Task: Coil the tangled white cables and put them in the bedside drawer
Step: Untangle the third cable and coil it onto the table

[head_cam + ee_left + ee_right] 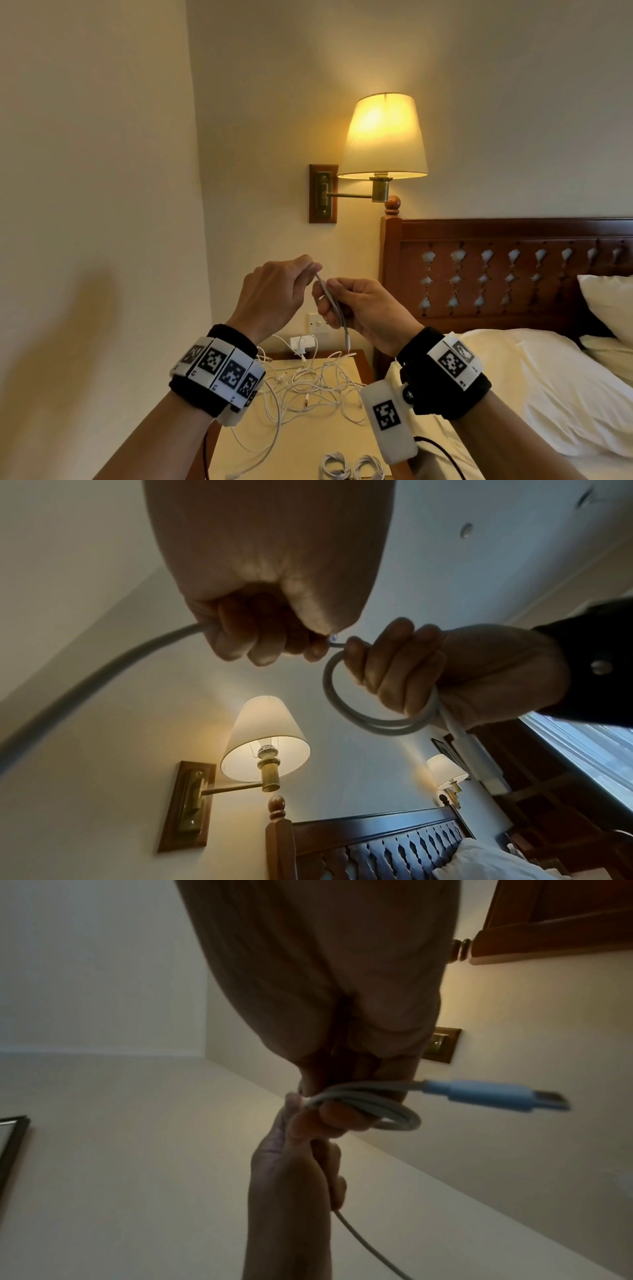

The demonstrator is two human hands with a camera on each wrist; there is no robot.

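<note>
Cream walls frame our view, with a lit wall lamp [383,137] and its pleated fabric shade at centre, and a carved dark-wood headboard [507,270] at the right above white pillows. At the lower centre of the head view we see the pale, smooth top of the bedside table [308,435], strewn with a loose tangle of thin white cables [308,387]; two small finished coils [351,467] lie at its near edge, by the bottom of the frame. Both our hands are raised above the table, close together. Our right hand [363,308] has its fingers curled round a small round loop of the white cable [346,710], whose straight plug end hangs down below the palm. Our left hand [274,294] is closed on the same cable just beside that loop, pinching it at the fingertips, and the rest of the cord trails away under the fist toward the lower left of the left wrist view.
</note>
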